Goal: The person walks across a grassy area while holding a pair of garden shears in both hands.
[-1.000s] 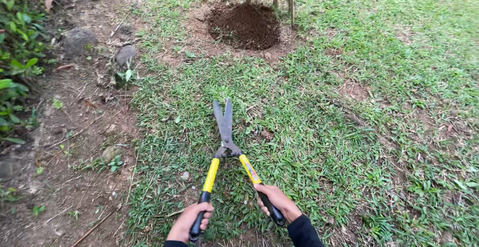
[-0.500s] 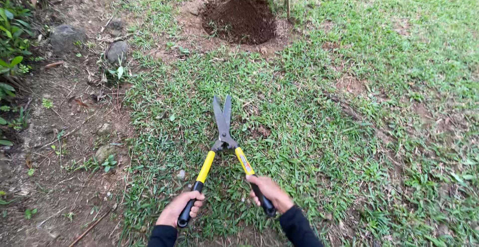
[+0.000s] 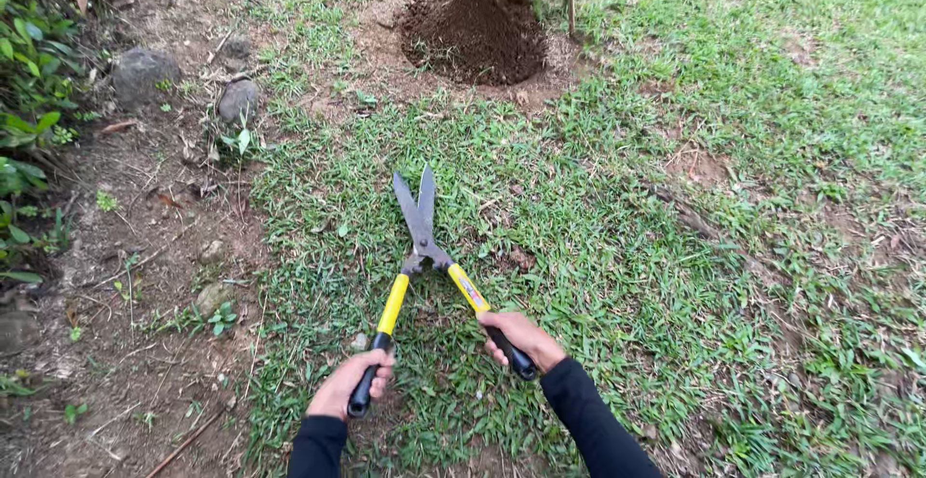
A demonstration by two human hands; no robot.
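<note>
I hold a pair of hedge shears (image 3: pixel 422 237) low over the grass, with grey blades, yellow shafts and black grips. My left hand (image 3: pixel 349 383) grips the left black handle. My right hand (image 3: pixel 518 338) grips the right one. Both arms wear black sleeves. The blades are slightly apart and point away from me, their tips just above the lawn (image 3: pixel 617 246).
A mound of dark soil (image 3: pixel 473 34) surrounds thin tree stems at the top centre. Bare dirt (image 3: pixel 125 275) with stones (image 3: pixel 143 73) runs down the left, edged by green leafy plants (image 3: pixel 29 121). Grass stretches to the right.
The blades have opened a little from nearly closed. The handles have spread wider. The view has shifted slightly, so the soil mound sits a bit lower.
</note>
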